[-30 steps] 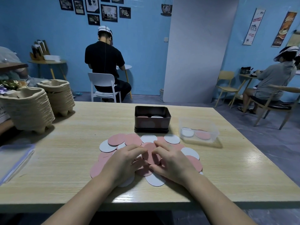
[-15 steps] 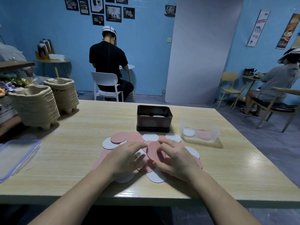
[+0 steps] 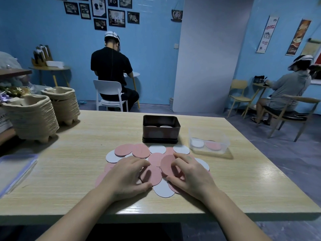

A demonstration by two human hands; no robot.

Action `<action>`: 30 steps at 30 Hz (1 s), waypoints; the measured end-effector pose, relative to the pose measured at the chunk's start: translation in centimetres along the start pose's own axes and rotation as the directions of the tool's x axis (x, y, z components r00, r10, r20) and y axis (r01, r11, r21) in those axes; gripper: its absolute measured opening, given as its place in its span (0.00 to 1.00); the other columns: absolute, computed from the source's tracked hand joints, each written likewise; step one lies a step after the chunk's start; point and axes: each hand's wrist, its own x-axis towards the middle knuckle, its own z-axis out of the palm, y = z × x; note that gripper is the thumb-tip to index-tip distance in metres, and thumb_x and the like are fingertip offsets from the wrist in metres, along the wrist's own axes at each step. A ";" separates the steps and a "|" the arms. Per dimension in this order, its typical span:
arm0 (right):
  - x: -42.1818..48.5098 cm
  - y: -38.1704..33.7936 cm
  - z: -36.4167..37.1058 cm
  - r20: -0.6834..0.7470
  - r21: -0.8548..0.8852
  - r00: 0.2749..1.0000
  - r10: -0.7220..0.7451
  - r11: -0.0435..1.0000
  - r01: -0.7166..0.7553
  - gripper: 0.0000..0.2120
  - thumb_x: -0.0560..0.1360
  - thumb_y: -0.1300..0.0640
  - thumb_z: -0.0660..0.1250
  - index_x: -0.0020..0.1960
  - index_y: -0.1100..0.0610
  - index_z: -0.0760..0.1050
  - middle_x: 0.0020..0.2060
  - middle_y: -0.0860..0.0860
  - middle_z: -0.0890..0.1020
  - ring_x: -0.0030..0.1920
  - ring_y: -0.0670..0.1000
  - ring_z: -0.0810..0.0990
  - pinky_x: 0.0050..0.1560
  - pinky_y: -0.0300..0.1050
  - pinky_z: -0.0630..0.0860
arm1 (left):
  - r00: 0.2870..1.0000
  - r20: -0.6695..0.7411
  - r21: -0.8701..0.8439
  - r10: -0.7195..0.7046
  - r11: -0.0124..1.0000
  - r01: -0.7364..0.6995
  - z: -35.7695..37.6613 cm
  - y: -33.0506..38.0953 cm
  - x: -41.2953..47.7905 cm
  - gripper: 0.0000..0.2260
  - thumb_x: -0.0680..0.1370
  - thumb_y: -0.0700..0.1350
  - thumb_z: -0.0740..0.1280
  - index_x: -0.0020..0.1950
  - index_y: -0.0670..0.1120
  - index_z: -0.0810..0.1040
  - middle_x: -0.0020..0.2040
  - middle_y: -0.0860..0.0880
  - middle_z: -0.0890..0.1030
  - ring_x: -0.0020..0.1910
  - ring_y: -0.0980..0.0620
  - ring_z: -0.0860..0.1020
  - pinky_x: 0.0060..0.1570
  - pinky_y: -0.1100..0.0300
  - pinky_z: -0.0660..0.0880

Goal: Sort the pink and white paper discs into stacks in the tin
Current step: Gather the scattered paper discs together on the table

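Several pink and white paper discs (image 3: 157, 148) lie overlapping on the wooden table (image 3: 78, 164) in front of the dark tin (image 3: 161, 134). Inside the tin, the top of a pink stack shows on the left and a white stack (image 3: 165, 126) on the right. My right hand (image 3: 190, 176) pinches a pink disc (image 3: 166, 165) between curled fingers and thumb, its edge raised off the pile. My left hand (image 3: 126, 176) curls over the pile's left side. Its fingertip and thumb clamp opposite edges of another pink disc (image 3: 150, 175). A white disc (image 3: 163, 189) lies nearest me between both hands.
A clear plastic box (image 3: 224, 138) right of the tin holds a white and a pink disc. Two stacks of pulp trays (image 3: 33, 119) stand at the far left, and a clear lid (image 3: 15, 169) lies at the left edge. Seated people and chairs are beyond the table.
My right hand has drawn a pink disc out of the pile and raised it. My left hand's fingers have closed on a neighbouring pink disc. The camera view has tipped slightly.
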 end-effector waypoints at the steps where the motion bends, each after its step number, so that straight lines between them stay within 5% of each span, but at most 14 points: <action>1: -0.1 0.1 0.0 0.001 -0.002 1.000 0.000 1.000 0.000 0.20 0.73 0.35 0.69 0.49 0.51 0.75 0.66 0.43 0.75 0.63 0.46 0.74 0.50 0.44 0.78 | 0.999 -0.042 -0.004 -0.002 1.000 0.001 -0.1 -0.1 -0.3 0.24 0.68 0.63 0.72 0.59 0.54 0.79 0.52 0.59 0.81 0.51 0.56 0.77 0.49 0.60 0.72; 10: 0.9 -0.6 0.3 -0.011 -0.021 0.999 -0.053 0.998 0.053 0.18 0.72 0.38 0.69 0.49 0.53 0.75 0.62 0.46 0.78 0.58 0.48 0.76 0.46 0.39 0.75 | 0.956 -0.279 0.026 0.090 0.996 -0.087 0.6 -0.4 0.2 0.21 0.68 0.52 0.78 0.57 0.44 0.82 0.53 0.51 0.84 0.49 0.48 0.82 0.48 0.55 0.78; 15: 1.5 -1.5 1.5 0.017 0.109 0.991 -0.134 0.985 0.132 0.25 0.72 0.45 0.74 0.65 0.49 0.69 0.65 0.52 0.78 0.61 0.53 0.79 0.51 0.43 0.78 | 0.962 -0.226 -0.020 0.152 0.987 -0.160 1.3 -0.4 1.0 0.17 0.73 0.53 0.78 0.55 0.45 0.81 0.60 0.51 0.81 0.54 0.49 0.80 0.50 0.55 0.77; 21: 1.8 -2.0 1.8 -0.049 0.149 0.983 -0.176 0.972 0.181 0.16 0.76 0.42 0.71 0.53 0.53 0.76 0.66 0.53 0.77 0.62 0.52 0.78 0.54 0.42 0.78 | 0.987 -0.144 -0.146 0.069 0.985 -0.090 1.7 -0.7 0.5 0.21 0.76 0.59 0.70 0.65 0.51 0.78 0.69 0.52 0.76 0.64 0.51 0.78 0.57 0.55 0.78; 27: 1.8 -1.7 1.8 -0.049 0.166 0.989 -0.142 0.975 0.148 0.15 0.74 0.43 0.71 0.52 0.53 0.76 0.66 0.53 0.77 0.68 0.51 0.75 0.55 0.45 0.79 | 0.974 -0.217 -0.155 0.061 0.983 -0.097 1.0 -0.3 0.4 0.13 0.74 0.47 0.77 0.55 0.53 0.79 0.57 0.57 0.81 0.54 0.54 0.79 0.49 0.54 0.78; 30: 2.2 -2.1 1.8 -0.045 0.142 0.987 -0.155 0.977 0.160 0.14 0.74 0.44 0.72 0.49 0.53 0.76 0.64 0.53 0.78 0.65 0.52 0.77 0.53 0.40 0.76 | 0.973 -0.219 -0.140 0.074 0.984 -0.107 1.2 -0.5 0.5 0.11 0.74 0.49 0.77 0.53 0.51 0.80 0.55 0.57 0.81 0.52 0.53 0.79 0.46 0.54 0.78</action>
